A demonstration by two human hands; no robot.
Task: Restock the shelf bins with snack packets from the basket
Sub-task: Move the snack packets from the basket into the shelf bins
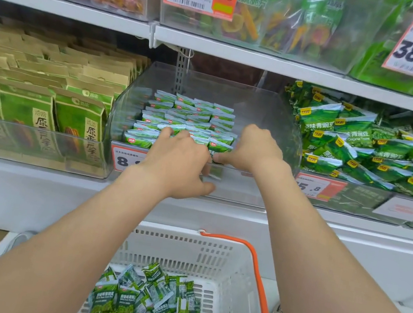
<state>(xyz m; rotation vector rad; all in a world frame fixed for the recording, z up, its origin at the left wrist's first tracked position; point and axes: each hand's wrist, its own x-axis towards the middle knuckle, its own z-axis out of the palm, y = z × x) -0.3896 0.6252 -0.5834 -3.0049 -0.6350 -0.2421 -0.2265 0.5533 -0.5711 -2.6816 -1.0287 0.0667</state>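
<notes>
A packet (214, 171) at the front of the bin (269, 112) is being pinched by the right hand (253, 150); the thumb is being pressed against the packet's top, and the fingers are being curled down out of sight behind the knuckles, so the far side of that grip cannot be told; the packet is being held upright just inside the bin's clear front wall. The left hand (176, 162) is being laid just beside it; its grip is being kept spread, with the fingers (168, 132) being stretched flat over the front rows of packets (192, 116) and the thumb being left outside, against the front wall. The packets are being kept in upright rows in the left half of the bin; the right half is being left bare. A price tag (123, 160) is being half covered by the left wrist. The bin is being flanked by brown-topped bags (46, 104) on the left and by loose green pea bags (363, 148) on the right. Below the shelf, a white basket (223, 264) with an orange handle (260, 281) is being framed between the forearms; more packets are being carried loose in it.
</notes>
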